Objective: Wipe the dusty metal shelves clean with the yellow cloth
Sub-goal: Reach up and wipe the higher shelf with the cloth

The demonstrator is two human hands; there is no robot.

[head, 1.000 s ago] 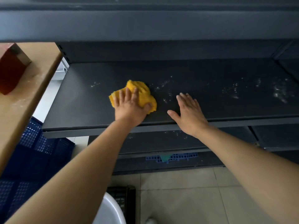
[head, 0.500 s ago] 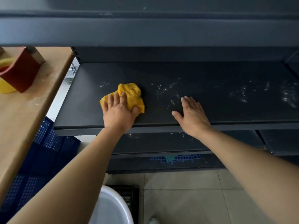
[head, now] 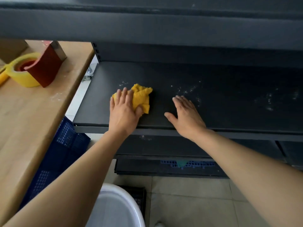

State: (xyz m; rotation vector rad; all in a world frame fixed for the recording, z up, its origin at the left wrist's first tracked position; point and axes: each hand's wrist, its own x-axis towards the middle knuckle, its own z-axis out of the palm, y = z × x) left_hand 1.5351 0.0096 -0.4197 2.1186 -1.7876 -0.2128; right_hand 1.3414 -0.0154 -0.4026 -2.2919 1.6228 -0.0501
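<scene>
Left hand (head: 123, 113): fingers lay flat, pressing yellow cloth (head: 141, 97) bunched beneath them. Right hand (head: 186, 115): fingers rested straight on metal shelf (head: 221, 76); dust specks (head: 186, 91) lay just beyond fingertips.

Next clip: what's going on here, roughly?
A person is wiping a dark metal shelf. The left hand presses a crumpled yellow cloth flat against the shelf near its left end. The right hand rests flat on the shelf beside it, holding nothing. White dust specks lie to the right of the cloth, not yet wiped.
</scene>
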